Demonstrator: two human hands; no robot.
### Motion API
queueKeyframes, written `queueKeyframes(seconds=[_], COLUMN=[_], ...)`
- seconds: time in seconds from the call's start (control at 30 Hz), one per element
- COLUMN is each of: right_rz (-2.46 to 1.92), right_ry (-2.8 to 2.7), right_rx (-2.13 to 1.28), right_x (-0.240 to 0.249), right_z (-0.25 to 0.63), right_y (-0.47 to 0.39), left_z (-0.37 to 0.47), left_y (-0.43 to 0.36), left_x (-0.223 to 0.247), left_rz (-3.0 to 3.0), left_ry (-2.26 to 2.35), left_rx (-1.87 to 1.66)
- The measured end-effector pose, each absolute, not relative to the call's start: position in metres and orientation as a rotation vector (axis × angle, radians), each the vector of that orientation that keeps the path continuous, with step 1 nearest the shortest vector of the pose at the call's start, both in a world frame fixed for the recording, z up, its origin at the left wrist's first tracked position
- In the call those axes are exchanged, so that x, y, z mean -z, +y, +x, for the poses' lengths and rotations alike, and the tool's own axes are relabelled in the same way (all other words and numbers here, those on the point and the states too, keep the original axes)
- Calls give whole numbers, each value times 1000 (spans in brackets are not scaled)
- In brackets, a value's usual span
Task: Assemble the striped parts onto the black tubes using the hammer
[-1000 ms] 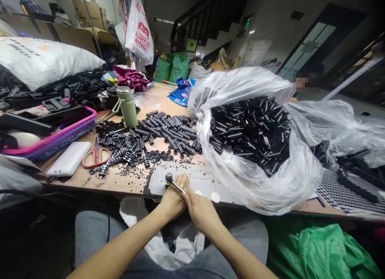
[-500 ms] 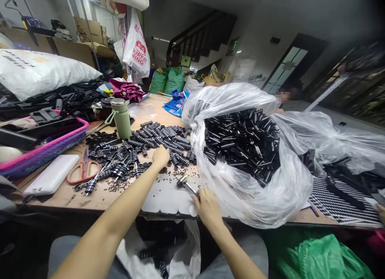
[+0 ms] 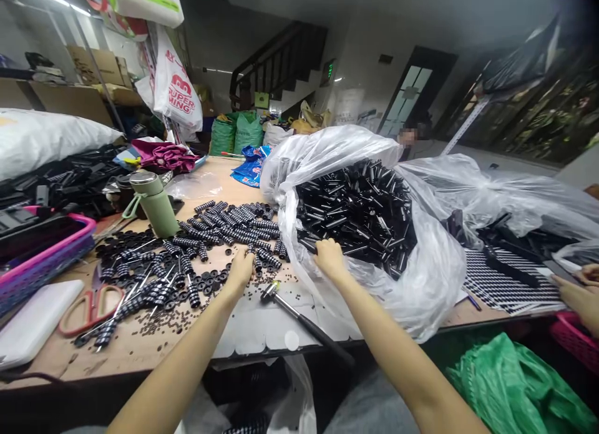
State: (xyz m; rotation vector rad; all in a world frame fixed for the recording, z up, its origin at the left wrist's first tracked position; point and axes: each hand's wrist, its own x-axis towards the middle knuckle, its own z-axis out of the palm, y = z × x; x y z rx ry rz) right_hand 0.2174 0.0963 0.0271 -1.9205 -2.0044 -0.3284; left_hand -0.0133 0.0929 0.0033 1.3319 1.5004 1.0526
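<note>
My left hand [image 3: 241, 270] is closed at the near edge of the pile of black-and-white ribbed pieces [image 3: 234, 222], and one ribbed piece [image 3: 252, 252] shows at its fingertips. My right hand [image 3: 330, 257] reaches into the mouth of the clear plastic bag [image 3: 435, 259], its fingers closed on a black tube [image 3: 306, 244] among many others [image 3: 360, 212]. Between my forearms lies a hammer [image 3: 299, 315], its handle sticking out past the table's front edge. Small dark bits [image 3: 173, 318] and black rings [image 3: 213, 281] are scattered near my left hand.
A green flask [image 3: 156, 206] stands behind the pile. Scissors [image 3: 93, 306], a white box-shaped object [image 3: 30, 318] and a pink-purple basket [image 3: 47, 265] are at the left. Another person's hands [image 3: 583, 294] appear at the far right, near a checkered sheet [image 3: 505, 284].
My right hand has let go of the hammer and moved up to the tubes in the bag. My left hand has drawn back slightly from the pile with a ribbed piece. The view has swung right.
</note>
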Motion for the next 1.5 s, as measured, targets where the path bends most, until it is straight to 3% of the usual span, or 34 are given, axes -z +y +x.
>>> queueKeyframes(seconds=[0.2, 0.43, 0.5, 0.7, 0.83, 0.9, 1.0, 1.27, 1.5], right_rz=[-1902, -1522, -1459, -1410, -1184, -1142, -1169, -1266, -1251], right_ry=[-1933, -1993, -1912, -928, -615, -583, -757, -1813, -2170], right_rx=[270, -293, -543, -1851, -2139, -2063, -1671, -556, -373], right_x=[-38, -33, -39, -45, -38, -32, -25, -28, -20], right_z=[188, 149, 149, 131, 116, 113, 118, 120, 105], right_y=[41, -2, 0, 0, -10, -12, -11, -32, -40], left_z=[8, 22, 12, -6, -10, -12, -15, -14, -13], left_y=[46, 35, 29, 2, -11, -16, -20, -12, -14], left_x=[-9, -14, -16, -9, -1, 0, -4, -8, -18], left_rz=[1067, 983, 1144, 1972, 2221, 2205, 1901, 901, 622], left_ry=[1164, 1085, 1121, 1204, 1259, 1240, 1199, 1021, 879], left_rx=[-1083, -1073, -1071, -1301, -1253, -1237, -1268, -1117, -1107])
